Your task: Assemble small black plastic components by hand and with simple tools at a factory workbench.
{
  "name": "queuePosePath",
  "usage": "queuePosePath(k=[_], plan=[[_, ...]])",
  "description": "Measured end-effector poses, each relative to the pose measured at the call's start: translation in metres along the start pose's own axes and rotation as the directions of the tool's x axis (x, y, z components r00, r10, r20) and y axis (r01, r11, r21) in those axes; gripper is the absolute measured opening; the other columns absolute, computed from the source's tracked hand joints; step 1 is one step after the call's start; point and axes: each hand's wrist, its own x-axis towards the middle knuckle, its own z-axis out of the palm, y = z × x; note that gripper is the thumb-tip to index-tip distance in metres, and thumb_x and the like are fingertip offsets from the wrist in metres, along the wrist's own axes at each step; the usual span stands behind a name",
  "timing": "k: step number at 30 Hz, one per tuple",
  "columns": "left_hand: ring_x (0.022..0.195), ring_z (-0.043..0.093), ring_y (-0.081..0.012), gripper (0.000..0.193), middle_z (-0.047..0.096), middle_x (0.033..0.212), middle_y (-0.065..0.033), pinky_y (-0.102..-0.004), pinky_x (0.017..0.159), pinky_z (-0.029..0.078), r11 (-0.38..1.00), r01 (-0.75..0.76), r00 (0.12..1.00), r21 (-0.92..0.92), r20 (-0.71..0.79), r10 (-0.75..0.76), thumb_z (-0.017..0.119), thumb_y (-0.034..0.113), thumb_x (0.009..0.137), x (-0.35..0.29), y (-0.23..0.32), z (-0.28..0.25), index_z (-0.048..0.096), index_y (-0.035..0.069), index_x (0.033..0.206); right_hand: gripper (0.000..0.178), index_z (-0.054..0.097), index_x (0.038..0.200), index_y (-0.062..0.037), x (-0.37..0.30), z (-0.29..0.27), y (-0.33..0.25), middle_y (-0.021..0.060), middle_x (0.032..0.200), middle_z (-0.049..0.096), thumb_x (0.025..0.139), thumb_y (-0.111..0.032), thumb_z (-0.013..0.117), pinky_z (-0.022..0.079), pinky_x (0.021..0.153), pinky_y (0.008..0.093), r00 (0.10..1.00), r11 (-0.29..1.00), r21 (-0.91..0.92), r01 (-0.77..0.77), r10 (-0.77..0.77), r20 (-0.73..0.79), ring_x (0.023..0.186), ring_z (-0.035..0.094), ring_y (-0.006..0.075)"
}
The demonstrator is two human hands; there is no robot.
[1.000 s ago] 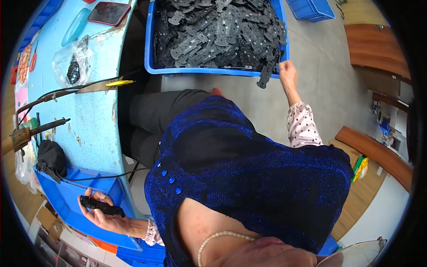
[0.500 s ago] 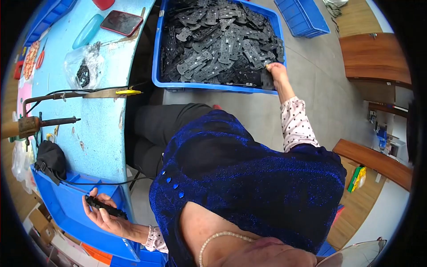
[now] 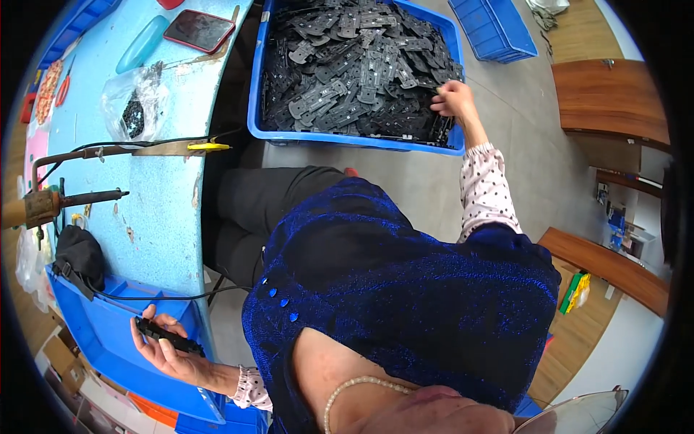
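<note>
A narrow black plastic part (image 3: 170,337) lies across the fingers of my left hand (image 3: 168,353), which is closed around it above a blue tray (image 3: 108,340) at the lower left. At the right side of a large blue bin (image 3: 311,136), my right hand (image 3: 455,101) reaches in with its fingers pinched together. Heaped in that bin are flat black plastic parts (image 3: 369,69) with holes and slots. My right fingertips are over the edge of the heap; whatever is between them is hidden or too small to name.
A light blue worktable (image 3: 163,217) stands at my left. On it are a phone (image 3: 199,31), a clear plastic bag (image 3: 135,108), a black pouch (image 3: 79,257) and a soldering iron (image 3: 79,199) on a rod. Another blue bin (image 3: 495,29) sits on the floor, far right.
My right hand has moved slightly up and away from the bin's near right corner, its fingers now curled more. My left hand holds the black part almost unchanged.
</note>
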Motion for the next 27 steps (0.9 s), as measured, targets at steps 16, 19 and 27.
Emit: queuePosePath(k=[16,19,27], plan=[[0.078,0.052,-0.0162,0.056,0.056,0.118,-0.0197,-0.0209,0.055,0.039,0.996,0.041,0.998,0.085,-0.044,-0.037,0.055,0.025,0.088,-0.001,0.004,0.000,0.038,-0.001,0.136,0.020,0.055,0.093,0.0023,0.062,-0.001,0.130,0.0285,0.094,0.063,0.089,-0.016,0.049,0.045,0.079,0.0529,0.539,0.987,-0.158,-0.033,-0.115,-0.834,0.091,0.060,0.0459],[0.082,0.054,-0.0169,0.052,0.055,0.120,-0.0212,-0.0211,0.057,0.041,0.999,0.022,1.000,0.025,-0.006,-0.022,0.054,0.020,0.089,-0.003,0.001,-0.002,0.040,-0.002,0.135,0.020,0.054,0.093,0.0021,0.056,0.002,0.130,0.0284,0.095,0.063,0.089,-0.017,0.048,0.045,0.078,0.0519,0.515,0.974,-0.062,-0.217,0.060,-0.855,0.090,0.061,0.0446],[0.080,0.054,-0.0163,0.054,0.055,0.120,-0.0207,-0.0208,0.054,0.041,0.999,0.021,0.998,0.035,-0.053,-0.019,0.053,0.020,0.089,0.000,0.001,0.003,0.038,-0.002,0.136,0.027,0.059,0.097,0.0015,0.082,-0.010,0.156,0.0258,0.095,0.065,0.092,-0.023,0.049,0.047,0.078,0.0523,0.543,0.975,-0.029,-0.219,0.097,-0.834,0.090,0.063,0.0425]])
